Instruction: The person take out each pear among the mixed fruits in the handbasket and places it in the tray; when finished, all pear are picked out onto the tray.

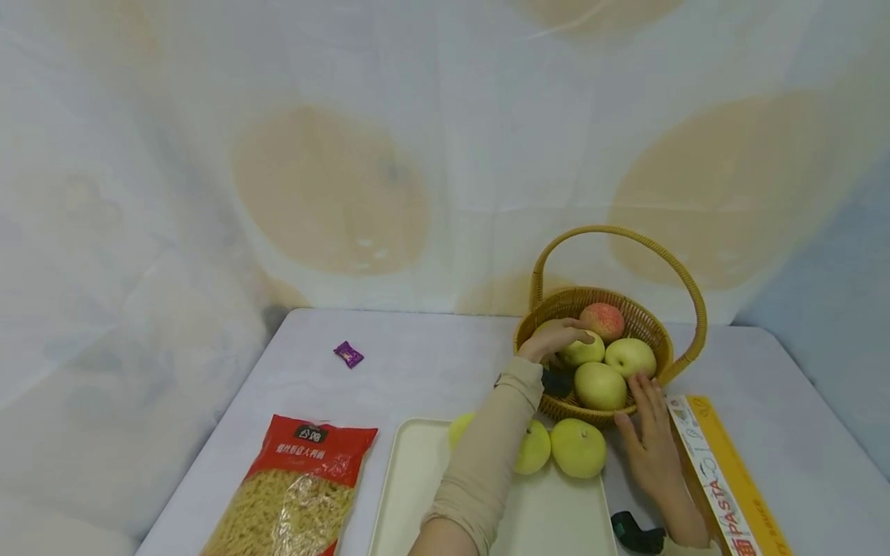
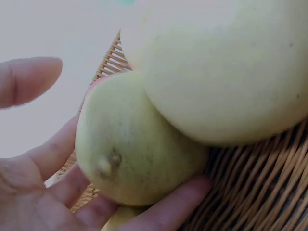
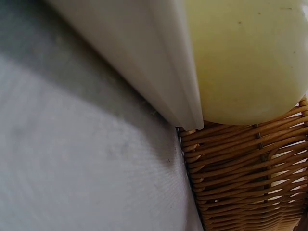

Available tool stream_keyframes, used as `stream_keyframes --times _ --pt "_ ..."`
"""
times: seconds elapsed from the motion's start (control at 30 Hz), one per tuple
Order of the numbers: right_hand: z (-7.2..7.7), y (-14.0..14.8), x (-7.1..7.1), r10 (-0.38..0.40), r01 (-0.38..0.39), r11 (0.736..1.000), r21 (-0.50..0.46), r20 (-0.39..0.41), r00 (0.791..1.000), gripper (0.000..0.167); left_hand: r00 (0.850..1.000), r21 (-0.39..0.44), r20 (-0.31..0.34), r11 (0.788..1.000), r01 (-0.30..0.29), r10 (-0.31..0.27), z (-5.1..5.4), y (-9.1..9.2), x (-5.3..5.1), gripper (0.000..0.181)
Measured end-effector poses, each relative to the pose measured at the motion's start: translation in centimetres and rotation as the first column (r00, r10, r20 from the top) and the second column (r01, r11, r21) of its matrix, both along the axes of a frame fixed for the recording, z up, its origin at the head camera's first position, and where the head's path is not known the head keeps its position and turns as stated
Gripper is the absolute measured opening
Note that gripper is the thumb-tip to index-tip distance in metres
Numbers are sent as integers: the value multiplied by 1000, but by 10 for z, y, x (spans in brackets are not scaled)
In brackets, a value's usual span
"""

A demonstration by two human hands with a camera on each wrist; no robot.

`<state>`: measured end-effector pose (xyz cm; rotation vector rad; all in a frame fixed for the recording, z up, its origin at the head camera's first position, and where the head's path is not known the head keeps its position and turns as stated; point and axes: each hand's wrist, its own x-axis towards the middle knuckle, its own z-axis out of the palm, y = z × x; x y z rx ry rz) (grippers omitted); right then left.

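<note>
A wicker basket (image 1: 657, 316) with a tall arched handle holds several round yellow-green fruits and one reddish peach (image 1: 603, 321). My left hand (image 1: 552, 337) reaches over its left rim. Its fingers lie along one yellow-green fruit (image 2: 130, 139), while the thumb (image 2: 33, 79) stands apart from it. A larger-looking pale fruit (image 2: 226, 67) sits nearer the left wrist camera. Fingers extended, my right hand (image 1: 652, 448) rests at the basket's front right rim, close to another fruit (image 1: 630, 357). The right wrist view shows no part of that hand.
In front of the basket is a cream tray (image 1: 417, 463) with yellow-green fruits (image 1: 579, 449) at its far end, partly behind my left arm. A pasta bag (image 1: 295, 486) lies left, a purple-wrapped candy (image 1: 348, 354) farther back, and a pasta box (image 1: 730, 479) right.
</note>
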<state>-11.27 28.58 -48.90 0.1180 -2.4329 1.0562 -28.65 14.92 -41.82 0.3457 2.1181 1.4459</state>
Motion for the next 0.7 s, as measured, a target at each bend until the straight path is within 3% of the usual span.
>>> stream_keyframes --times 0.23,0.4,0.6,0.7 --pt "2 3 2 3 -3 1000 10 -11 1000 56 994 -82 -98 996 39 -47 7 0 5 55" --pt "1 3 0 9 -9 1000 1 -18 1000 56 987 -105 -161 994 2 -19 6 1 5 56" --pt "-1 2 -3 25 -25 1000 -1 -24 999 57 992 12 -101 997 -78 79 9 -6 5 48" --pt "-1 4 -6 24 -24 1000 14 -36 999 58 993 86 -71 992 -88 94 13 -13 2 43"
